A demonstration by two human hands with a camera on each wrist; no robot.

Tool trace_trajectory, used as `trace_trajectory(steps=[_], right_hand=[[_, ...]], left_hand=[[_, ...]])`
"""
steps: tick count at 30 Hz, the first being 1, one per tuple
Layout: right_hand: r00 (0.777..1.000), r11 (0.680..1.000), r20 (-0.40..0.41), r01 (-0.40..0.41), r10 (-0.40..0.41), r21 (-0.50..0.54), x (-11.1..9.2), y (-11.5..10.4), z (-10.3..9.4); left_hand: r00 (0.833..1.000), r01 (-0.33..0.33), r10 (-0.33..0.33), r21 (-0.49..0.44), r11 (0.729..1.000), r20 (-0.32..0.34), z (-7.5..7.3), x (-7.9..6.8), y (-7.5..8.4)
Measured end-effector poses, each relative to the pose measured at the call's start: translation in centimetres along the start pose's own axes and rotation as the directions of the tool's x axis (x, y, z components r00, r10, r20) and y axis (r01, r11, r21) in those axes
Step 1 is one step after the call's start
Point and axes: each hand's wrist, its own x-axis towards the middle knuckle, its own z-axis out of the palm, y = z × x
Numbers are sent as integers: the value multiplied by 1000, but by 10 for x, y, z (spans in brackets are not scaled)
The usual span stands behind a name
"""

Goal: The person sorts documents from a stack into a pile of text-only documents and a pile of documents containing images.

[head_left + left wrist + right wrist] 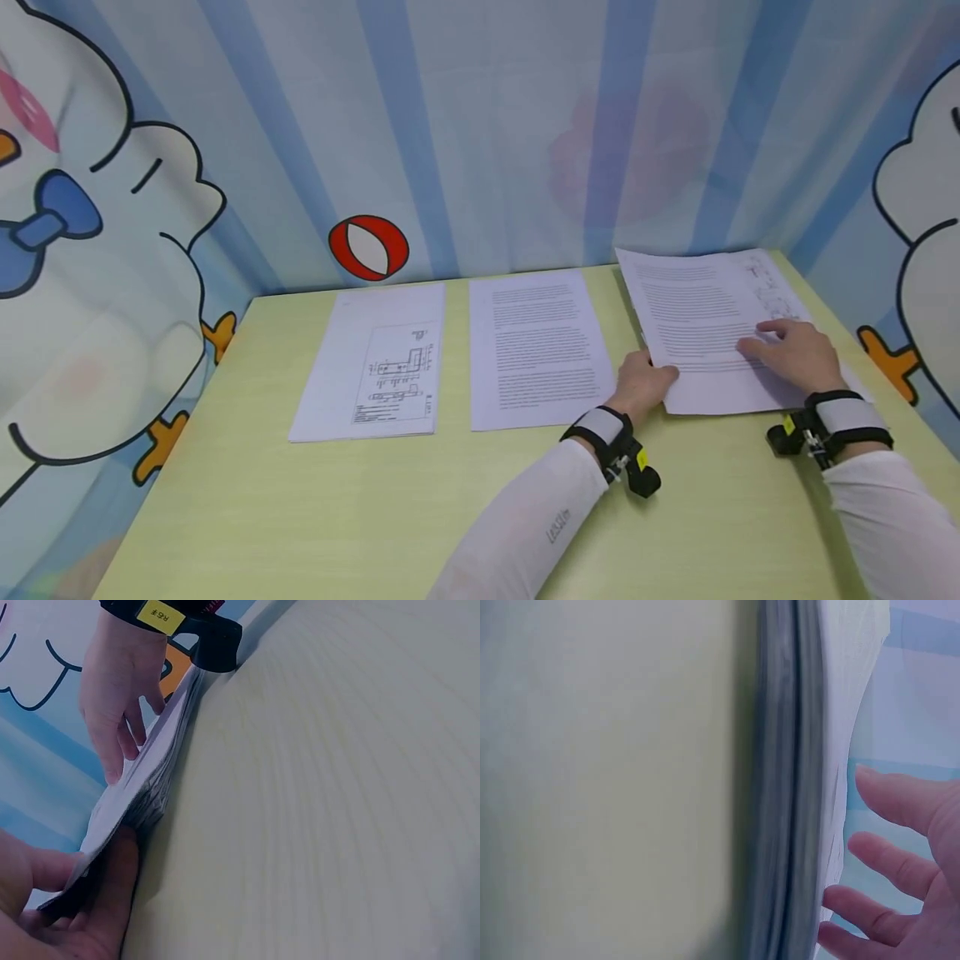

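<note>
A thick stack of printed papers (697,308) lies at the right of the table, its top sheet showing lines of text and small drawings. My left hand (641,385) grips its near left corner. In the left wrist view, the thumb (56,868) is on top and the fingers (120,877) are beneath, beside a dark patch I cannot identify. Over the right part of the stack, my right hand (802,357) has its fingers loosely spread, the tips at the top sheet. From the right wrist view, the stack's layered edge (787,787) is visible, with no fingers curled round it.
A text sheet (540,350) lies in the middle of the pale yellow table (337,517). Further left is a thin pile with a technical drawing (367,367). A blue striped curtain (480,125) with cartoon figures stands behind the table. Each wrist wears a strapped camera.
</note>
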Motion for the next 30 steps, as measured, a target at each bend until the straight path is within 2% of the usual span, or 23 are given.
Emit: trace_trajectory(steps=[3, 7, 13, 19, 23, 26, 30], right_hand=[[1000, 1000, 21, 5, -5, 21, -2, -3, 0], [997, 998, 48, 52, -54, 36, -4, -8, 0], [993, 988, 13, 116, -118, 99, -2, -12, 3], [994, 979, -54, 100, -92, 178, 3, -21, 10], [996, 965, -83, 45, -24, 260, 2, -31, 12], [998, 941, -58, 0, 21, 339, 0, -41, 14], [999, 907, -30, -19, 35, 422, -4, -59, 18]], left_hand=[[1000, 13, -12, 34, 999, -16, -4, 2, -2], [1000, 18, -17, 46, 999, -25, -8, 3, -3], [999, -7, 9, 30, 1000, -52, -14, 1, 0], [996, -50, 52, 18, 999, -67, -36, -3, 3], [994, -79, 80, 11, 997, -70, -55, -4, 4], [993, -79, 76, -28, 997, -86, -69, -4, 3], [993, -77, 70, -71, 995, -96, -86, -6, 1]])
